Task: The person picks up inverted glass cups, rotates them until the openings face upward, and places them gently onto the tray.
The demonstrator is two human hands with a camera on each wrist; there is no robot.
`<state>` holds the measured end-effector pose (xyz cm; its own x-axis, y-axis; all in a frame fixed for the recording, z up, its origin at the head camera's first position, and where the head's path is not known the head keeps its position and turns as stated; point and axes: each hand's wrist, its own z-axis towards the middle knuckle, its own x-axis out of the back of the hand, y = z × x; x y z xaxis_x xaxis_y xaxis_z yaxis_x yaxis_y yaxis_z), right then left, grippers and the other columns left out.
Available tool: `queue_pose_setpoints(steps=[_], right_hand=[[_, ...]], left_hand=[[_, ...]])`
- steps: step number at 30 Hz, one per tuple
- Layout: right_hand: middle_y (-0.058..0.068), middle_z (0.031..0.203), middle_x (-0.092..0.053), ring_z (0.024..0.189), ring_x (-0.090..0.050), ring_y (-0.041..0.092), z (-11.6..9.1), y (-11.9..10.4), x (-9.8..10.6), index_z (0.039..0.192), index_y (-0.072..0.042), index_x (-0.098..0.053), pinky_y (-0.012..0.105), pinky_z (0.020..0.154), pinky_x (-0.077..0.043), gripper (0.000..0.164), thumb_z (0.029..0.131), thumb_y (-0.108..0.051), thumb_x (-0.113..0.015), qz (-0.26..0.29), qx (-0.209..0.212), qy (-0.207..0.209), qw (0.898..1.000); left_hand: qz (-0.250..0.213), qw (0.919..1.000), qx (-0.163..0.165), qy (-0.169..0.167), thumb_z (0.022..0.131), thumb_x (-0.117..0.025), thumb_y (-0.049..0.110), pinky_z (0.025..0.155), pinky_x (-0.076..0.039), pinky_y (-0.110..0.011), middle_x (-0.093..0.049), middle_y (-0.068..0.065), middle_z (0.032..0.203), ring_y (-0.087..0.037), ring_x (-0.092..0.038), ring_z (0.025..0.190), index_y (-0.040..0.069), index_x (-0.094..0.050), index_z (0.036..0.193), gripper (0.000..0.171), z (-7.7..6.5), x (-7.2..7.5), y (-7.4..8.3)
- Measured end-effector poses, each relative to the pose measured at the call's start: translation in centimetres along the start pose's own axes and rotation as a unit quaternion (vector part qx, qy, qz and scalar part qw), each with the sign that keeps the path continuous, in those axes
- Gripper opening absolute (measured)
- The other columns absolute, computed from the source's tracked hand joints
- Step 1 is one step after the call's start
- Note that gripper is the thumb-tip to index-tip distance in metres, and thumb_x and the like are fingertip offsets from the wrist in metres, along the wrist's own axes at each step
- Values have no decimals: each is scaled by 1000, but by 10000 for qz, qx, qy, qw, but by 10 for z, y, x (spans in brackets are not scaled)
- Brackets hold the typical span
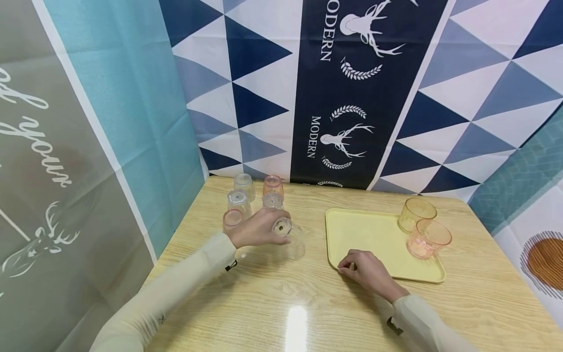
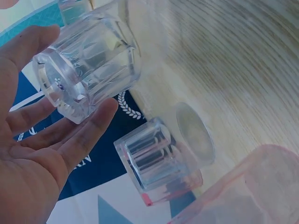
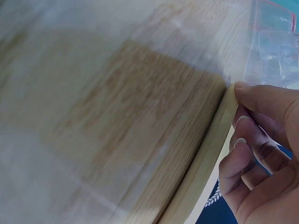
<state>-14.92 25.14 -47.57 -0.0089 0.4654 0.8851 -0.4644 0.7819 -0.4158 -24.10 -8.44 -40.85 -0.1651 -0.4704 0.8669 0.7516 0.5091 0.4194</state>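
Note:
My left hand (image 1: 258, 228) grips a clear faceted glass (image 1: 282, 227) with its base facing up. In the left wrist view, thumb and fingers lie around the base end of this glass (image 2: 96, 58). Just behind it stands another clear glass (image 1: 272, 199), in front of a pink-tinted glass (image 1: 273, 183). My right hand (image 1: 368, 274) pinches the near left corner of a pale yellow tray (image 1: 365, 230). Thumb and fingertips meet at the tray's rim (image 3: 208, 156) in the right wrist view.
Left of the held glass, a pink-rimmed glass (image 1: 232, 218) and two clear glasses, one bluish (image 1: 239, 199) and one farther back (image 1: 244, 185), form a row. A yellow cup (image 1: 415, 215) and a pink cup (image 1: 428, 238) stand on the tray's right side. Patterned cloth (image 1: 264, 98) hangs behind the table.

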Motion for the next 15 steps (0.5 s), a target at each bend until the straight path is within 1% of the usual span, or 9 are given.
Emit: queue_pose_setpoints(steps=[5, 10, 15], right_hand=[[-17, 79, -61, 67, -54, -4, 0, 0, 0, 86, -15, -80, 23, 60, -48, 4, 85, -15, -84, -3, 4, 21, 10000], [-17, 79, -62, 67, -54, -4, 1, 0, 0, 87, -16, -81, 23, 60, -48, 6, 85, -12, -84, -34, 12, 27, 10000], [-18, 79, -62, 67, -54, -4, 1, -2, 2, 87, -16, -80, 23, 61, -48, 4, 86, -16, -84, -38, -41, -21, 10000]], left_hand=[[-95, 9998, 161, 114, 84, -86, 37, 86, -53, -29, -70, -5, 116, -13, -65, 101, 8, -66, 123, 52, 2, -4, 2], [-122, 9994, 315, 83, 84, -85, 40, 90, -52, -29, -68, -5, 118, -13, -62, 106, 9, -64, 124, 54, 3, -9, 4], [-194, 9992, 335, 33, 84, -84, 41, 93, -52, -29, -67, -3, 117, -13, -62, 109, 10, -63, 123, 54, 2, -13, 7]])
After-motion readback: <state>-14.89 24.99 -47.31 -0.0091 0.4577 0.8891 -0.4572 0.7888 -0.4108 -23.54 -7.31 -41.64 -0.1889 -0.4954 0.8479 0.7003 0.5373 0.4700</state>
